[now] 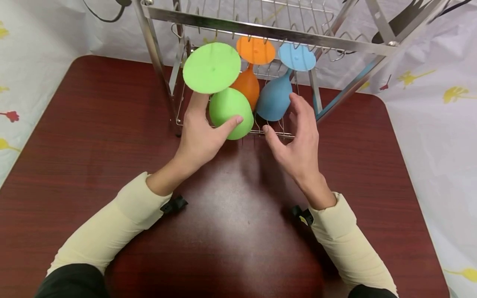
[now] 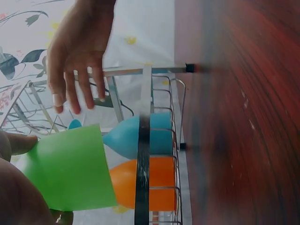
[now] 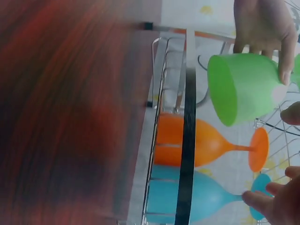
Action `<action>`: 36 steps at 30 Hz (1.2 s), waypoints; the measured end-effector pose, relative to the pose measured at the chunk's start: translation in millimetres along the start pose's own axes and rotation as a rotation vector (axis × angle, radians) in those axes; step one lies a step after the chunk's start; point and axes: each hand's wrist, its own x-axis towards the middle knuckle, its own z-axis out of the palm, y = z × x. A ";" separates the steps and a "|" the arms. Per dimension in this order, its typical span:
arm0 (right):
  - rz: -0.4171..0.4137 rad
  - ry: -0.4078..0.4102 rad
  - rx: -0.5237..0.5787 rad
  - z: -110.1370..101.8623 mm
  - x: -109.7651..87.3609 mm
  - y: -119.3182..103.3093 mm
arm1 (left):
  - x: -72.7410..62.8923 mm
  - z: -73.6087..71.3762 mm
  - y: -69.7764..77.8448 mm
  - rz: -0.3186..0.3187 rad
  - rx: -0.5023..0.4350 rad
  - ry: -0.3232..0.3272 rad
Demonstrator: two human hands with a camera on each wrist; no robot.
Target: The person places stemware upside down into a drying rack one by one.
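My left hand (image 1: 201,138) grips the bowl of a green plastic goblet (image 1: 232,114), thumb across its near side. The goblet is upside down, its round foot uppermost, and in the right wrist view its open mouth sits above the rack's front bar. Beside it on the right, my right hand (image 1: 299,142) holds nothing, its thumb and fingers spread apart. That hand is nearest a blue goblet (image 1: 275,97), which its fingertips overlap in the head view. An orange goblet (image 1: 249,85) stands inverted between the green and blue ones.
A two-tier metal dish rack (image 1: 238,25) stands at the back of the dark red wooden table (image 1: 100,136). Its upper wire shelf (image 1: 275,8) and front bar overhang the goblets. Patterned white sheeting (image 1: 425,54) hangs behind, and a black cable lies at the upper left.
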 end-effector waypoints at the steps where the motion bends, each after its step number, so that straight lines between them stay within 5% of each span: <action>1: -0.038 0.021 -0.047 -0.1 0.5 0.8 | -0.6 -0.2 -0.7 0.025 0.041 0.004; 6: -0.167 0.094 -0.202 -2.2 3.3 4.5 | -1.3 -0.8 -4.8 0.138 0.171 0.018; 16: -0.207 0.276 -0.338 -13.6 11.2 9.2 | 5.9 1.5 -16.0 0.307 0.331 0.105; 28: -0.221 0.456 -0.319 -16.8 16.9 7.9 | 11.9 1.9 -26.3 0.224 0.397 0.135; 36: -0.154 0.531 -0.289 -23.6 18.2 6.3 | 18.0 2.7 -31.4 0.183 0.419 0.134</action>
